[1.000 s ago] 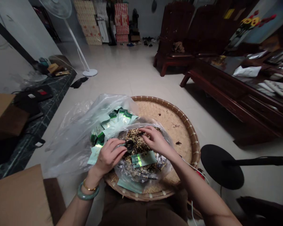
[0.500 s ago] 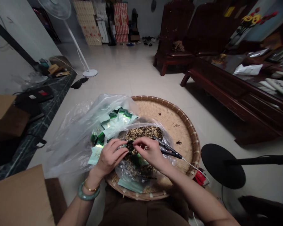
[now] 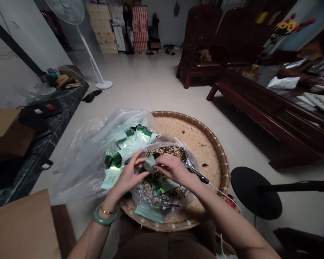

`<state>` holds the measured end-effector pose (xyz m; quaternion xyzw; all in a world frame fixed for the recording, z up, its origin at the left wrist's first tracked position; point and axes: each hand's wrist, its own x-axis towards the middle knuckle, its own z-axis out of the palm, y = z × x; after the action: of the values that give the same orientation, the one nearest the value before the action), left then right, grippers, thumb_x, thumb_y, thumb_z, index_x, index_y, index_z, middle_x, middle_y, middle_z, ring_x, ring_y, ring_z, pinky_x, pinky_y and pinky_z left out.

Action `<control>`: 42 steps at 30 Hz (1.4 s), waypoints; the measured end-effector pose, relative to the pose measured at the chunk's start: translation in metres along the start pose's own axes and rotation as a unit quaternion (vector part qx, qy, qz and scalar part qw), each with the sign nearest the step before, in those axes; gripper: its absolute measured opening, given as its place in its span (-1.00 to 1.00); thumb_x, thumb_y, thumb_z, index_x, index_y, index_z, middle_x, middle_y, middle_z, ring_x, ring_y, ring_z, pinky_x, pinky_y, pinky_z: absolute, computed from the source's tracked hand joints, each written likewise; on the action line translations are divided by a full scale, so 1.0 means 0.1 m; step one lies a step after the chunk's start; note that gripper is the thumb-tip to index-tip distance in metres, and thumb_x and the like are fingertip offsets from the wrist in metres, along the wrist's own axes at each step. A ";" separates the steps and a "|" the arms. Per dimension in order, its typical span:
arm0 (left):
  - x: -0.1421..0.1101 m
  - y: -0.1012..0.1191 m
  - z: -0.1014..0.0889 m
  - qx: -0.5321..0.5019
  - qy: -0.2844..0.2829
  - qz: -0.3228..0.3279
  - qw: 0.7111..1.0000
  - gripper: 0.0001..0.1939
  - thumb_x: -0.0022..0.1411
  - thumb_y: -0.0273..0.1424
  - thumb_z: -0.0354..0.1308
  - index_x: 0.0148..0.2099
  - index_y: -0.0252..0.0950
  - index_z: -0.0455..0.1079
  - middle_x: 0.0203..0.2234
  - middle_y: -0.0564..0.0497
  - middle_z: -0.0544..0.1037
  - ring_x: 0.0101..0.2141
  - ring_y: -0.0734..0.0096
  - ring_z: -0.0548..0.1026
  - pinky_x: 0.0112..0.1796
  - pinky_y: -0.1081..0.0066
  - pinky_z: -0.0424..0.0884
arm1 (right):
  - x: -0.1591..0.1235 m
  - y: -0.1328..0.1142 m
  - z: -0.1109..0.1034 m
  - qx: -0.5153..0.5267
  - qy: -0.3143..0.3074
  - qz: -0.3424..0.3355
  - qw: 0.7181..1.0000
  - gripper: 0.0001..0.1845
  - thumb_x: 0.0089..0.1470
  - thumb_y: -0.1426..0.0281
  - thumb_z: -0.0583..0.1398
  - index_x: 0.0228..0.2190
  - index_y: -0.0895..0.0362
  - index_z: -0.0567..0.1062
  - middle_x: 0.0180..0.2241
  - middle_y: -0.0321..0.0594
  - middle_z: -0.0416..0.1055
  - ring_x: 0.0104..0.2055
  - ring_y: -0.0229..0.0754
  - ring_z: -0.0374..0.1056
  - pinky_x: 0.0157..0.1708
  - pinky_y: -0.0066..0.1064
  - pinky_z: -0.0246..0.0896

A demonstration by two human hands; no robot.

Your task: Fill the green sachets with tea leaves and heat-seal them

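A small pale green packet (image 3: 150, 163) is pinched in the fingertips of my right hand (image 3: 174, 168), above a clear plastic bag. My left hand (image 3: 130, 174) is just left of it, thumb and fingers apart around its edge; whether they touch it I cannot tell. Below lies a loose dark-and-yellow dried mix (image 3: 170, 151) in the clear bag (image 3: 151, 198). Another green packet (image 3: 164, 185) rests on the mix. A black, tong-like tool (image 3: 198, 174) with a white cord lies partly behind my right hand. Several green packets (image 3: 115, 162) fill a plastic bag (image 3: 89, 158) at the left.
Everything sits on a round woven bamboo tray (image 3: 224, 158) with dark scraps on it. A flat pale green packet (image 3: 149, 213) lies at its near rim. Around it are a cardboard box (image 3: 21, 223), a round black stand base (image 3: 255, 192), a wooden table (image 3: 261, 108) and a white fan (image 3: 104, 84).
The dark piece between both hands is replaced in view by the pale green packet. My left fingers have spread apart. The packet lying on the mix shows more fully.
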<state>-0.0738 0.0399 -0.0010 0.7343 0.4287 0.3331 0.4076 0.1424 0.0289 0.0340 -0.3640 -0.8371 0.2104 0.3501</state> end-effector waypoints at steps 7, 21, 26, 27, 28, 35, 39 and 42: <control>0.08 -0.01 0.02 0.002 -0.081 -0.085 0.993 -0.40 -0.02 -0.48 0.24 0.13 -0.34 0.33 -0.44 0.07 0.58 -0.40 0.36 0.53 -0.29 0.42 0.43 | -0.05 -0.06 -0.33 0.059 -0.068 0.053 0.995 -0.79 0.20 0.36 0.14 -0.45 0.16 0.45 -0.47 -0.26 0.40 -0.37 -0.25 0.30 -0.33 -0.42 0.18; 0.00 0.07 0.24 0.052 -0.044 -0.010 0.998 -0.60 -0.03 -0.62 0.05 -0.15 -0.30 0.53 -0.28 -0.01 0.64 -0.28 0.29 0.55 -0.20 0.39 0.42 | -0.14 -0.45 -0.24 -0.163 -0.158 0.112 0.967 -0.87 0.18 0.42 0.14 -0.31 0.18 0.48 -0.36 -0.19 0.40 -0.37 -0.22 0.32 -0.45 -0.44 0.14; -0.01 0.06 0.33 0.025 -0.022 -0.042 0.999 -0.86 0.05 -0.47 0.16 -0.33 -0.34 0.53 -0.49 0.07 0.57 -0.43 0.37 0.47 -0.40 0.49 0.36 | -0.23 -0.50 -0.39 -0.184 -0.049 0.060 0.980 -0.79 0.25 0.37 0.05 -0.27 0.15 0.47 -0.30 -0.15 0.44 -0.33 -0.22 0.37 -0.42 -0.44 0.19; -0.01 0.05 0.34 0.014 -0.017 -0.041 0.999 -0.87 0.05 -0.46 0.17 -0.33 -0.35 0.53 -0.49 0.07 0.56 -0.43 0.38 0.47 -0.40 0.50 0.36 | -0.24 -0.52 -0.42 -0.184 -0.038 0.051 0.981 -0.79 0.26 0.35 0.04 -0.20 0.14 0.45 -0.24 -0.12 0.45 -0.29 -0.21 0.38 -0.39 -0.43 0.21; -0.01 0.04 0.36 0.002 -0.013 -0.039 0.999 -0.87 0.05 -0.44 0.18 -0.33 -0.35 0.53 -0.49 0.07 0.56 -0.42 0.38 0.47 -0.39 0.49 0.36 | -0.25 -0.54 -0.44 -0.186 -0.040 0.046 0.981 -0.77 0.25 0.33 0.05 -0.13 0.14 0.42 -0.18 -0.09 0.45 -0.26 -0.20 0.39 -0.37 -0.42 0.23; -0.03 0.05 0.42 -0.038 -0.030 -0.040 0.998 -0.73 0.05 -0.48 0.16 -0.16 -0.31 0.53 -0.31 -0.02 0.62 -0.27 0.28 0.53 -0.18 0.36 0.41 | -0.19 -0.53 -0.38 -0.237 -0.191 0.089 0.948 -0.88 0.17 0.53 0.12 -0.29 0.15 0.46 -0.36 -0.24 0.44 -0.44 -0.26 0.35 -0.53 -0.46 0.04; -0.02 0.16 0.42 -0.046 -0.103 -0.071 0.991 -0.50 -0.07 -0.46 0.28 0.00 -0.29 0.45 -0.19 -0.01 0.60 -0.19 0.25 0.50 -0.12 0.32 0.40 | -0.18 -0.44 -0.34 -0.223 -0.213 0.094 0.946 -0.89 0.14 0.55 0.15 -0.36 0.18 0.48 -0.40 -0.23 0.45 -0.50 -0.30 0.32 -0.56 -0.46 -0.06; 0.00 0.22 0.46 -0.070 -0.118 -0.100 0.985 -0.61 -0.11 -0.42 0.31 -0.15 -0.34 0.49 -0.31 0.01 0.59 -0.28 0.28 0.48 -0.22 0.37 0.40 | -0.19 -0.39 -0.35 -0.191 -0.185 0.084 0.960 -0.92 0.16 0.47 0.17 -0.35 0.17 0.49 -0.35 -0.21 0.47 -0.44 -0.27 0.35 -0.54 -0.45 -0.02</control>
<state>-0.0270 0.0185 -0.0018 0.6916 0.4240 0.2311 0.5372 0.1593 -0.0077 0.0729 -0.4481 -0.8782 0.1388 0.0935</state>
